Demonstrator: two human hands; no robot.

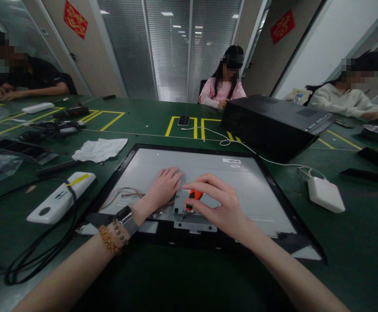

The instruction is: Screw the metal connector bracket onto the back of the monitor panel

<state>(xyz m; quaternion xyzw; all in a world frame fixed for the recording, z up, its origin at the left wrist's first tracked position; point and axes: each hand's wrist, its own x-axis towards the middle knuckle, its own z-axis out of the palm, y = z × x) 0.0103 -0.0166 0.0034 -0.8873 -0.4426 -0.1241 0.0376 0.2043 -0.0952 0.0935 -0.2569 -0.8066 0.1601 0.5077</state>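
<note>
In front of me a flat screen panel lies face down, its grey back up inside a black frame. A metal bracket is on it near the close edge. My right hand grips a short orange and black screwdriver between thumb and fingers, over the bracket; its tip is hard to make out. My left hand rests on the panel just left of the bracket, fingers stretched out. Thin coloured wires run across the panel beside my left wrist.
A white device with a black cable and a crumpled tissue lie left. A large black case stands behind right, near a white adapter. A phone lies beyond the panel. Three people sit around the green table.
</note>
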